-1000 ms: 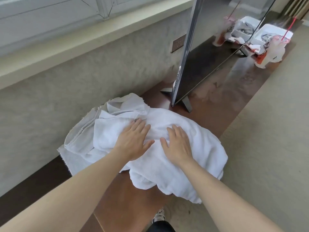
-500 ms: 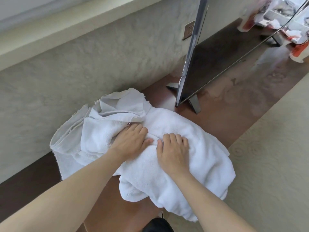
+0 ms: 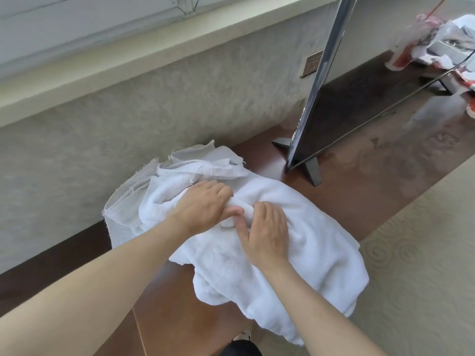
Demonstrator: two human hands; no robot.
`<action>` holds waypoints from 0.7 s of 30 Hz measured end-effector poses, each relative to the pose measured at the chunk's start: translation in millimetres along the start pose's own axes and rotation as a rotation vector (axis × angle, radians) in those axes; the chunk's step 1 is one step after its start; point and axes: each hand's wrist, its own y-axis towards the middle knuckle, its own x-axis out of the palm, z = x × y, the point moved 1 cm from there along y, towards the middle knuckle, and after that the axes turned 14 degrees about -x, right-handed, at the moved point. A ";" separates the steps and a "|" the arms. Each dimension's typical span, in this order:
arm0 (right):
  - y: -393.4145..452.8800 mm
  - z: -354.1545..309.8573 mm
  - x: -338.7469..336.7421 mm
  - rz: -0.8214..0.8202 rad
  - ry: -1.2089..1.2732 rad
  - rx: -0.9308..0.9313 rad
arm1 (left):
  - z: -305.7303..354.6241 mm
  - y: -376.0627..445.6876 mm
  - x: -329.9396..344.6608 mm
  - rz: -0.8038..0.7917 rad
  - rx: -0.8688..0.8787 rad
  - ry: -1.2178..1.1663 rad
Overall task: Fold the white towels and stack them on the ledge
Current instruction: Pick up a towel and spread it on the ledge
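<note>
Gripping towel (image 3: 295,242), hands (image 3: 205,206) seemingly bunching.

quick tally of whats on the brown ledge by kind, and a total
White towels: 2, a thick terry towel over a thin grey-white cloth
Flat screens: 1, flat screen
Red drink cups: 1 clear, red drink cup; the far clutter is too blurred to count
Total: 4

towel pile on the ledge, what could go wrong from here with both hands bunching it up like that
1. The top white towel overhangs the front edge of the ledge; if the left hand and right hand lift their grip unevenly, it may slide to the floor.
2. Both hands pinch one ridge near the middle, so the fold could come out crooked.
3. The greyer towels underneath lie rumpled, and pulling could drag them along.
</note>
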 end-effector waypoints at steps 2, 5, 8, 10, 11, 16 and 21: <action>4.0 -3.6 -6.5 0.014 0.015 -0.016 | 0.4 -1.9 -9.1 0.036 -0.005 -0.003; 14.7 -6.9 -19.5 0.045 0.078 -0.081 | 0.5 -8.3 -22.2 0.073 -0.059 -0.015; 29.3 -14.3 -32.4 0.073 0.186 -0.046 | -0.1 -14.6 -35.9 0.127 -0.094 -0.065; 37.7 -24.0 -37.6 0.052 0.282 0.061 | -1.7 -22.0 -46.9 0.183 -0.108 -0.090; 41.1 -30.0 -39.8 0.049 0.303 0.081 | -3.0 -26.4 -52.6 0.197 -0.123 -0.096; 53.3 -65.8 -60.6 0.093 0.317 -0.054 | -12.0 -53.2 -87.4 0.243 -0.187 -0.105; 59.9 -113.6 -79.5 0.084 0.336 -0.155 | -26.8 -87.6 -131.2 0.301 -0.211 -0.034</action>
